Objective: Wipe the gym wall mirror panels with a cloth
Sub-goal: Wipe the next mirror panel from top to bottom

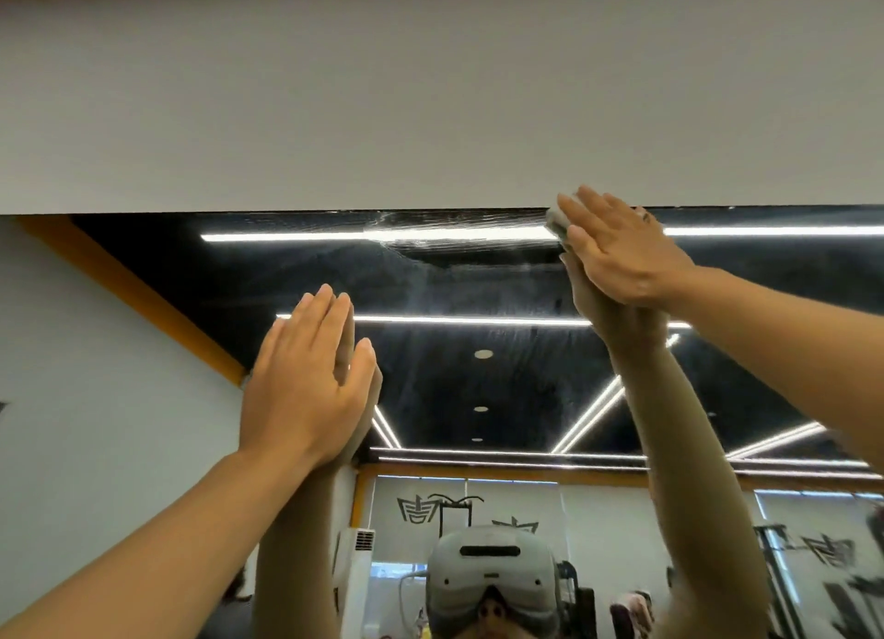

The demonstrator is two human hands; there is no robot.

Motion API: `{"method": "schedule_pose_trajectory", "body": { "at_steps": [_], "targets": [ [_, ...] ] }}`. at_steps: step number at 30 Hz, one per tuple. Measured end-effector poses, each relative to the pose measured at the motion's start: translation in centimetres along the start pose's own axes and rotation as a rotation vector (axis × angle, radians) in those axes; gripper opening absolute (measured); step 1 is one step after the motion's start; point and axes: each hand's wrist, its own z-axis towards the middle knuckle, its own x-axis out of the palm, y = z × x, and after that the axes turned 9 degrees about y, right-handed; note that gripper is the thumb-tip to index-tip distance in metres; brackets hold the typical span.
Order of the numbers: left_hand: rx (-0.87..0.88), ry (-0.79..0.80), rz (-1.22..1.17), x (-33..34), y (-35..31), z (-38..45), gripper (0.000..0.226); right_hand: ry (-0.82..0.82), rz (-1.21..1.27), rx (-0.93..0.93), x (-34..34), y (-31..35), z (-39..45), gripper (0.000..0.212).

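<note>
**Top edge of the mirror under the cloth; most of the glass left to wipe**

Head view: the mirror [478, 375] is seen filling the lower two thirds of the frame, with the white wall [430, 102] above it. The right hand [617, 251] is held flat at the upper right of the frame, fingers straight and close together, and the cloth [557, 222] is pressed by it against the glass just under the mirror's top edge; only a small grey corner of the cloth is shown past the fingertips. The left hand [306, 380] is laid flat on the glass at centre left, fingers straight and together, nothing held.

A band of streaks [430, 232] is visible along the top edge, left of the cloth, and is judged to be the freshly wiped strip. Below it, a dull haze and faint smears [478, 303] can be made out across the dark middle of the glass, so that part is judged not yet done. The task is taken to be at an early stage on this panel. Other panels are not shown.
</note>
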Motion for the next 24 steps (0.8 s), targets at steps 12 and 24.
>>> {"method": "schedule_pose_trajectory", "body": {
  "at_steps": [12,24],
  "targets": [
    [0.033,0.007,0.003,0.0,0.0,0.1,0.082,-0.111,0.036,0.053,1.9,2.3,-2.6,0.057],
    [0.036,0.011,0.015,0.0,0.0,0.1,0.078,0.021,-0.088,-0.145,0.8,-3.6,-6.2,0.06]
  ]
}}
